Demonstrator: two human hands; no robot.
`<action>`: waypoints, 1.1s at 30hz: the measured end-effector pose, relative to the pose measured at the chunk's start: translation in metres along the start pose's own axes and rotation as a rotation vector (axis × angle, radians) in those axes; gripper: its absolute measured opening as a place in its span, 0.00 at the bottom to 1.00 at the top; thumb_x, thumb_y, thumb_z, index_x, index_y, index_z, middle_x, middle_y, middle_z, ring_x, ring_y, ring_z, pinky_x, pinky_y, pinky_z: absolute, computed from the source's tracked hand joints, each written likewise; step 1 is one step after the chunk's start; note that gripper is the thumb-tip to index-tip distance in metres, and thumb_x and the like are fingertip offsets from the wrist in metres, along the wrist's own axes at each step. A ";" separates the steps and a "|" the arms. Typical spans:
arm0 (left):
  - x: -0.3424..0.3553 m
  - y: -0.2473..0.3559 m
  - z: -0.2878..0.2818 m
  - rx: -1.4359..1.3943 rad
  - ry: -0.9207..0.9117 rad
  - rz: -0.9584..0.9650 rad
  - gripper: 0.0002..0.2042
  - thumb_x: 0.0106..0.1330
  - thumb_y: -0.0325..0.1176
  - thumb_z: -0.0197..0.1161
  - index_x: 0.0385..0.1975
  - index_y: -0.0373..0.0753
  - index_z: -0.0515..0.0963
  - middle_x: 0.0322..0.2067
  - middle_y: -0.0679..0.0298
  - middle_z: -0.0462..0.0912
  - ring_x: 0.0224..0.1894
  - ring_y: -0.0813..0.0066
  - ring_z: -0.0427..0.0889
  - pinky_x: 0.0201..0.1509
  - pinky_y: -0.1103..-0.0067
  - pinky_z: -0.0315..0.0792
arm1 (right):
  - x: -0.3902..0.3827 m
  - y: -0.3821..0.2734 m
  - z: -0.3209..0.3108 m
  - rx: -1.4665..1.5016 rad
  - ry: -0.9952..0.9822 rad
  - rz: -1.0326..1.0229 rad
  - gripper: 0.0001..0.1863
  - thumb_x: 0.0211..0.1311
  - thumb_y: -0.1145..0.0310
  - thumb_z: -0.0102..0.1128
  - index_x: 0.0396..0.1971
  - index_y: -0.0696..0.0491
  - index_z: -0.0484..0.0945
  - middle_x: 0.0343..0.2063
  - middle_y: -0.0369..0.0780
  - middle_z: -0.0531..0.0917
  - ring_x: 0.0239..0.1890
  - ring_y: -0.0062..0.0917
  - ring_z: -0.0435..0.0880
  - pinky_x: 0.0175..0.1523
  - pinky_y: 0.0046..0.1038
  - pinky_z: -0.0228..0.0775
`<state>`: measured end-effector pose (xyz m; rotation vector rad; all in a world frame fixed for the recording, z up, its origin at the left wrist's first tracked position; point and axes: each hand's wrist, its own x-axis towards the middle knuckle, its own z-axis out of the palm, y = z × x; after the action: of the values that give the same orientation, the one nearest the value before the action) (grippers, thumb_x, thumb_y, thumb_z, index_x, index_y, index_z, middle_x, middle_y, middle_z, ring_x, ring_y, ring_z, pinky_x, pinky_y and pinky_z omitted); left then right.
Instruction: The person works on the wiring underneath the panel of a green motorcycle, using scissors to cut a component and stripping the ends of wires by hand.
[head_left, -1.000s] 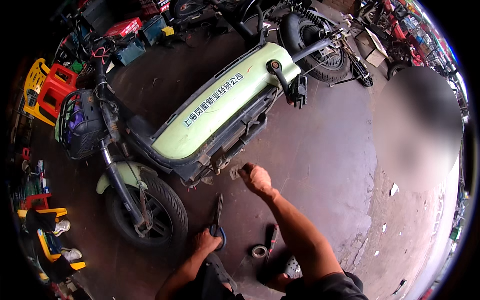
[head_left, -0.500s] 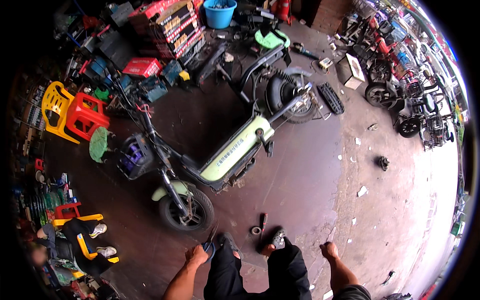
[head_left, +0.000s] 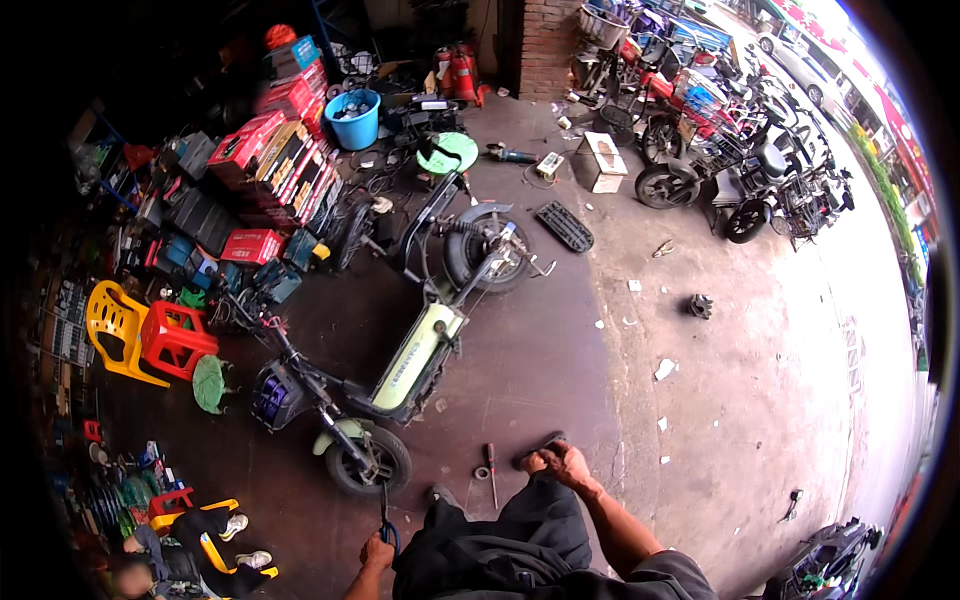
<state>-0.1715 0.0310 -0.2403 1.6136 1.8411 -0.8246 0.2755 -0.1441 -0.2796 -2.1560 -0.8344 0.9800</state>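
Observation:
My left hand [head_left: 376, 552] grips long-bladed scissors [head_left: 389, 532] with blue handles at the bottom. My right hand [head_left: 568, 465] is curled beside my raised knee and shoe; whether it holds anything is hidden. Beyond both hands, a pale green electric scooter [head_left: 410, 365] leans on the dark floor, seat section stripped, its front wheel [head_left: 390, 470] just above the scissors. A tape roll [head_left: 481, 472] and a red-handled tool [head_left: 492, 458] lie between my feet.
At left are stacked boxes [head_left: 250, 150], a yellow chair [head_left: 115, 320], a red stool [head_left: 170, 340] and a seated person [head_left: 200, 540]. A blue bucket [head_left: 352, 130], white box [head_left: 602, 172] and loose tread plate [head_left: 563, 225] lie behind; parked bikes [head_left: 740, 180] crowd the upper right.
The view has risen and widened away from the scooter. My right hand left the scooter's side, swung down to the right, then moved in by my right leg. The scissors stay in my left hand.

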 end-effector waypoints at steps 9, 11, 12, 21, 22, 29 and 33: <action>-0.063 0.170 -0.039 -0.093 0.144 0.032 0.22 0.59 0.39 0.55 0.54 0.40 0.72 0.50 0.47 0.77 0.54 0.48 0.74 0.57 0.62 0.68 | -0.053 0.033 -0.134 0.004 -0.128 0.341 0.21 0.59 0.53 0.56 0.41 0.54 0.80 0.38 0.48 0.83 0.46 0.42 0.81 0.50 0.37 0.71; -0.061 0.208 -0.039 -0.162 0.117 0.065 0.24 0.58 0.36 0.56 0.57 0.39 0.70 0.52 0.46 0.75 0.56 0.48 0.73 0.59 0.62 0.67 | -0.056 0.053 -0.172 -0.019 -0.075 0.387 0.19 0.59 0.53 0.56 0.41 0.53 0.80 0.38 0.47 0.83 0.45 0.43 0.81 0.49 0.38 0.72; -0.059 0.221 -0.041 -0.141 0.126 0.109 0.25 0.57 0.36 0.56 0.57 0.39 0.70 0.53 0.46 0.74 0.56 0.48 0.73 0.59 0.62 0.67 | -0.054 0.059 -0.187 -0.003 0.000 0.364 0.19 0.59 0.53 0.55 0.39 0.54 0.81 0.36 0.48 0.83 0.43 0.43 0.81 0.48 0.39 0.72; -0.012 0.427 -0.091 0.295 0.034 0.302 0.24 0.51 0.33 0.55 0.52 0.45 0.74 0.52 0.53 0.77 0.57 0.51 0.73 0.60 0.64 0.66 | -0.015 0.091 -0.306 0.142 0.349 0.515 0.18 0.57 0.56 0.58 0.36 0.57 0.81 0.33 0.51 0.83 0.41 0.43 0.82 0.46 0.38 0.72; -0.004 0.463 -0.094 0.375 0.018 0.345 0.24 0.51 0.33 0.55 0.52 0.46 0.74 0.51 0.54 0.77 0.57 0.51 0.73 0.60 0.64 0.67 | -0.022 0.109 -0.310 0.147 0.407 0.535 0.19 0.56 0.56 0.58 0.35 0.58 0.81 0.32 0.50 0.83 0.39 0.41 0.83 0.45 0.36 0.72; 0.021 0.713 -0.089 0.358 -0.101 0.686 0.10 0.47 0.26 0.58 0.30 0.31 0.81 0.26 0.49 0.82 0.26 0.57 0.82 0.30 0.65 0.71 | -0.067 0.199 -0.264 0.914 1.062 1.169 0.19 0.53 0.54 0.60 0.33 0.56 0.81 0.29 0.44 0.84 0.35 0.33 0.81 0.42 0.33 0.72; 0.120 0.898 -0.086 0.191 -0.119 1.051 0.04 0.46 0.22 0.58 0.22 0.31 0.78 0.16 0.58 0.76 0.16 0.67 0.75 0.19 0.68 0.65 | -0.070 0.155 -0.269 0.844 1.179 1.299 0.22 0.53 0.52 0.59 0.36 0.56 0.80 0.32 0.47 0.84 0.39 0.37 0.83 0.45 0.36 0.72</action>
<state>0.7036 0.2555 -0.3531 2.2181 0.6260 -0.5684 0.4983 -0.3635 -0.2227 -1.7744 1.4059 0.2109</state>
